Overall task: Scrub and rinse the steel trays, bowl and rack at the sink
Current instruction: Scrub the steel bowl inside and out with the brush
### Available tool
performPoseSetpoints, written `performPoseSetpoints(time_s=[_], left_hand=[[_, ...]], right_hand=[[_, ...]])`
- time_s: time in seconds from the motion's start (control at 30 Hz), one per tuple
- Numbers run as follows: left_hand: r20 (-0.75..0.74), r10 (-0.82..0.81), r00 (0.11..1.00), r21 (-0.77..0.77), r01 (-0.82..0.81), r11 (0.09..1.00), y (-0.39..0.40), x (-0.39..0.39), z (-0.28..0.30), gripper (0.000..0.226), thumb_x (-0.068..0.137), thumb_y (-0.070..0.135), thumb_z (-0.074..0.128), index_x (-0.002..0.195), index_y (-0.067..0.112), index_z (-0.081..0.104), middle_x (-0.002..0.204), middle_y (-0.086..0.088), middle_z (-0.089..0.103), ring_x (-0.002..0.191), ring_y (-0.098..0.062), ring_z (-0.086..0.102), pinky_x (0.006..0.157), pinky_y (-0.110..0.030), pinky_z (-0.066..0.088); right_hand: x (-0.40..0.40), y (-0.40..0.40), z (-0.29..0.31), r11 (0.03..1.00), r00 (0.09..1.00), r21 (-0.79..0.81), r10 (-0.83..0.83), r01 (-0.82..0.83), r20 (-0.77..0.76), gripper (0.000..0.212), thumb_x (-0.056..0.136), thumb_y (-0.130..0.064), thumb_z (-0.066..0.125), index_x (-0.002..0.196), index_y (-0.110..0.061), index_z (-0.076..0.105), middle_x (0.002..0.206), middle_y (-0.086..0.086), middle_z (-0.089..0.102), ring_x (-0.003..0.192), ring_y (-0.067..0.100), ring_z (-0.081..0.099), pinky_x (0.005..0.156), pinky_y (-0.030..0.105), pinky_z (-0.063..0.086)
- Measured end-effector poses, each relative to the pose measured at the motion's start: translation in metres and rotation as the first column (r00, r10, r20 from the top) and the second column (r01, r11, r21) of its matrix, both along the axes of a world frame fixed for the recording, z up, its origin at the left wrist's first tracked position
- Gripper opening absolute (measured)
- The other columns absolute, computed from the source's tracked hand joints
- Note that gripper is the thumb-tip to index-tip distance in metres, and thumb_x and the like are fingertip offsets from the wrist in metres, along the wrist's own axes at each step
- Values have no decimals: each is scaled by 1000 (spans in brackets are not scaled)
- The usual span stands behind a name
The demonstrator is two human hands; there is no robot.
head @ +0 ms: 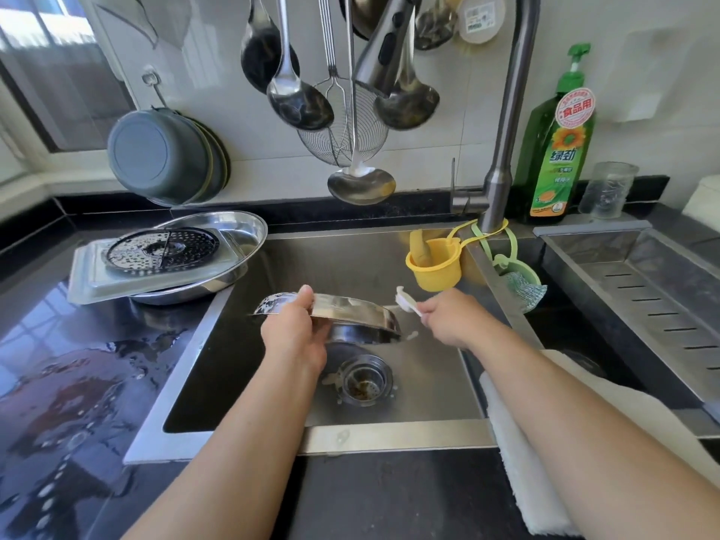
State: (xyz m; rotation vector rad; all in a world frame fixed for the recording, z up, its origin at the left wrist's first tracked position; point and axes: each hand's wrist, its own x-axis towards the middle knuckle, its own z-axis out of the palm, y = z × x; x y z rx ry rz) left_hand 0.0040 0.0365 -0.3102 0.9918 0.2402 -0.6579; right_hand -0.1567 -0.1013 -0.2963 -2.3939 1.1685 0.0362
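- I see my left hand (295, 337) clamped on the near rim of a shallow steel tray (343, 313), thumb on top, holding it tilted above the sink (350, 267) and over the drain strainer (364, 380).
- My right hand (448, 319) is closed round the handle of a white brush (405, 300), whose head meets the tray's right edge.
- My two hands are apart, one at each end of the tray.
- On the dark wet surface (78, 383) left of the sink a round steel tray (237, 243) holds a rectangular tray (93, 278), with a perforated round rack (163, 247) lying on top.
- A yellow cup (438, 270) hangs at the base of the faucet (506, 130); a green mesh scrubber (524, 292) hangs just beside it, over the divider.
- A green dish soap bottle (559, 150) stands behind the faucet, near a clear glass (607, 191).
- Ladles and a wire skimmer (343, 138) hang on the wall, and grey basins (163, 157) hang to their left.
- A white cloth (518, 442) lies under my right forearm.
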Motion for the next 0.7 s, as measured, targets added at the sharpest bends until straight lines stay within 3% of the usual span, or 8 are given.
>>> performPoseSetpoints(time_s=[0.13, 0.23, 0.3, 0.37, 0.43, 0.53, 0.6, 0.7], left_hand=[[277, -198, 940, 266, 123, 956, -1, -4, 18, 4, 97, 1, 67, 98, 1, 63, 79, -13, 64, 65, -24, 65, 67, -39, 59], [436, -534, 724, 597, 211, 774, 6, -6, 35, 5, 95, 5, 70, 90, 3, 70, 82, -21, 71, 64, -27, 67, 71, -45, 60], [460, -731, 504, 795, 133, 592, 10, -6, 41, 8, 92, 11, 73, 88, 5, 75, 76, -16, 73, 64, -24, 65, 65, -39, 60], [388, -887, 250, 920, -46, 389, 13, -11, 41, 13, 90, 18, 73, 80, 10, 74, 64, -2, 64, 58, -16, 57, 55, -25, 46], [271, -960, 74, 951, -174, 255, 12, -15, 32, 15, 91, 22, 71, 77, 15, 71, 67, 1, 62, 65, -17, 58, 57, -26, 43], [26, -993, -115, 950, -308, 60, 9, -17, 9, 27, 92, 26, 67, 70, 17, 56, 72, -1, 56, 75, -27, 55, 67, -32, 44], [-175, -959, -224, 925, -370, -83, 8, -21, -4, 31, 93, 30, 64, 69, 17, 50, 72, 0, 52, 80, -29, 53, 70, -31, 42], [-337, -895, -293, 896, -392, -209, 5, -32, -20, 9, 92, 26, 60, 95, 23, 68, 99, -2, 67, 97, -30, 60, 81, -30, 44]], right_hand=[[-7, -7, 2, 995, 981, 9, -101, 101, 166, 31, 104, -19, 50, 127, -24, 70, 124, 10, 65, 106, 32, 59, 95, 40, 53], [-9, -8, 7, 991, 947, 33, -134, 130, 290, 29, 104, -22, 52, 124, -28, 72, 122, 11, 65, 97, 31, 56, 88, 38, 51], [-10, -7, 8, 989, 931, 67, -150, 135, 333, 29, 104, -23, 52, 126, -28, 71, 115, 8, 64, 94, 29, 56, 88, 39, 52], [-10, -9, 7, 985, 916, 83, -170, 150, 363, 28, 104, -24, 52, 125, -27, 71, 104, 5, 61, 89, 27, 57, 85, 38, 53], [-12, -12, 6, 984, 904, 68, -176, 163, 389, 27, 104, -23, 52, 122, -25, 72, 98, 3, 61, 81, 23, 56, 76, 35, 52], [-13, -13, 4, 985, 910, 58, -174, 165, 377, 26, 103, -25, 53, 120, -24, 73, 95, 4, 60, 70, 15, 49, 65, 30, 42], [-14, -11, 5, 986, 913, 72, -165, 148, 373, 26, 103, -25, 53, 119, -22, 73, 94, 4, 57, 71, 16, 49, 69, 32, 46], [-16, -8, 9, 992, 930, 96, -110, 81, 350, 29, 104, -22, 52, 126, -24, 71, 99, 2, 59, 73, 14, 49, 71, 30, 48]])
